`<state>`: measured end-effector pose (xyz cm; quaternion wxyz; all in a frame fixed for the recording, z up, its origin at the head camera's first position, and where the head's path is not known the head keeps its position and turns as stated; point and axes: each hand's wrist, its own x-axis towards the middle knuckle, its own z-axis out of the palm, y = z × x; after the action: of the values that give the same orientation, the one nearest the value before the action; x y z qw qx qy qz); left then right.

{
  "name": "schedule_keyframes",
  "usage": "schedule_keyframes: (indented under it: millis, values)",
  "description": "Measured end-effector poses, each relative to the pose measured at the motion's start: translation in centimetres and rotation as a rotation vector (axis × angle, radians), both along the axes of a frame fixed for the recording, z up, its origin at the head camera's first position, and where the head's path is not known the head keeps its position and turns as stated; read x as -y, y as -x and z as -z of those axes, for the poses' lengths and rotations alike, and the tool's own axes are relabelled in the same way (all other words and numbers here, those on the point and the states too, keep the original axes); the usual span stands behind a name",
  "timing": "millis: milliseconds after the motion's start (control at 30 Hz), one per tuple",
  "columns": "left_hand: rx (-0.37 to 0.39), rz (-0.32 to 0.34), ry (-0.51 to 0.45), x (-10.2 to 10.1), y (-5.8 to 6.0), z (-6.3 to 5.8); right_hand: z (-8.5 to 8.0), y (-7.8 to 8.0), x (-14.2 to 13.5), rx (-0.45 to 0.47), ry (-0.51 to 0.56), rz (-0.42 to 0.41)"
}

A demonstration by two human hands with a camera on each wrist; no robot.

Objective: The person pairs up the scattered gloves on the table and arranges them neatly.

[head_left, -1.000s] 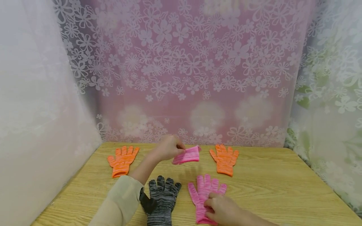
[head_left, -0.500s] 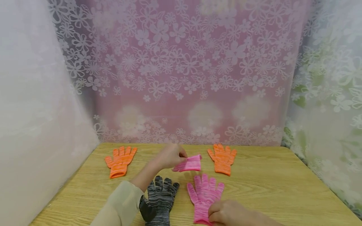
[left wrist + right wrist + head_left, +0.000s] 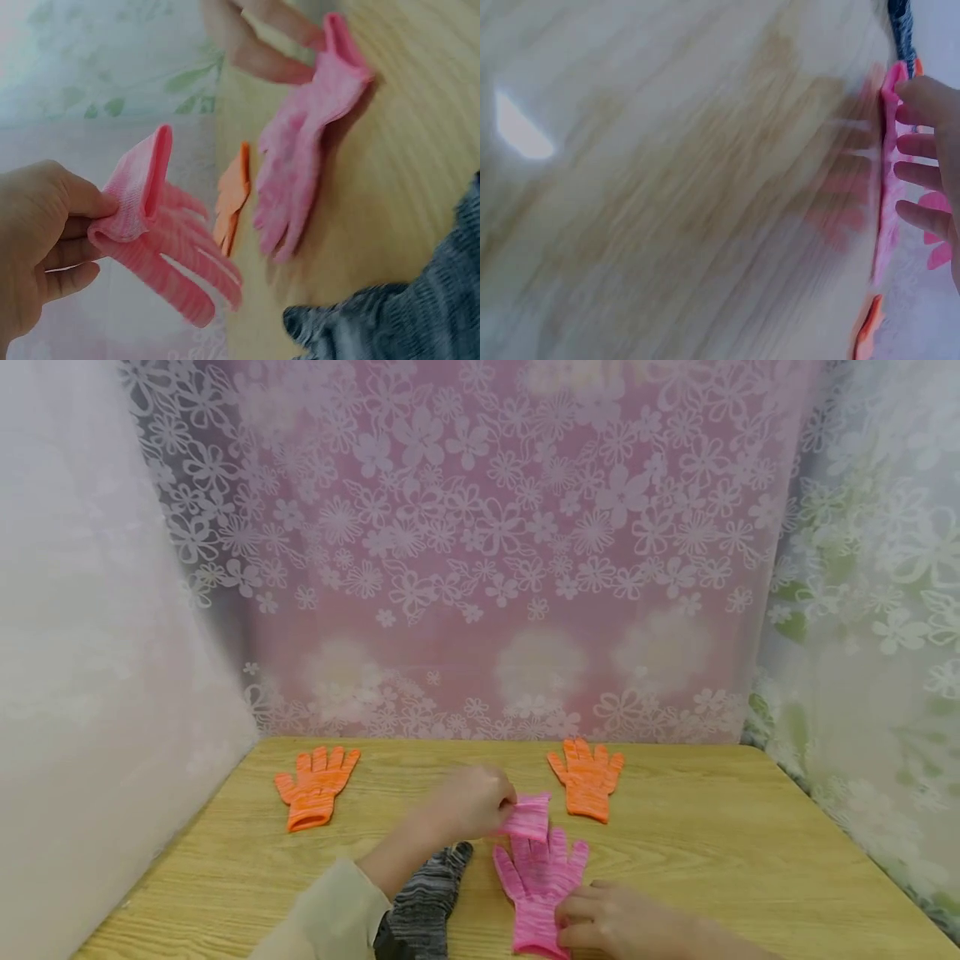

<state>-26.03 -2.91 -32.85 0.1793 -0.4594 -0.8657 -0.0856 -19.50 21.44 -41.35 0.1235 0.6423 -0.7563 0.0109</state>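
My left hand pinches a pink knitted glove near its cuff. The left wrist view shows this glove hanging free, fingers dangling, the thumb on the cuff. A second pink glove lies flat on the table, fingers pointing away, and the raised glove overlaps its fingertips in the head view. At its right edge, near the cuff, is my right hand; its fingers are loosely extended and touch the glove. Part of a dark grey striped glove is hidden under my left forearm.
Two orange gloves lie farther back on the wooden table, one on the left and one on the right. A flowered curtain hangs behind the table, with pale sheets at both sides.
My left hand has moved down, nearer and slightly right with the pink glove, now over the lying one's fingers. My right hand has shifted from over the lying glove to its right edge.
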Motion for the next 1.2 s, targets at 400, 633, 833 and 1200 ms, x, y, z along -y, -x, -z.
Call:
schedule_keyframes:
  millis: [400,633,833,1200]
  values:
    - [-0.096,-0.041,0.002,-2.2,-2.7,2.2,0.4,0.1,-0.7,-0.029,-0.045,-0.011]
    - [0.16,-0.072,0.013,-3.0,-3.6,2.0,0.5,-0.1,-1.3,-0.014,-0.076,0.025]
    - [0.313,-0.063,0.106,-3.2,-4.0,2.5,0.3,-0.3,-1.4,0.042,-0.106,0.075]
    - [0.165,0.076,0.177,-3.0,-4.1,5.2,0.3,-0.1,-1.6,0.069,0.108,-0.01]
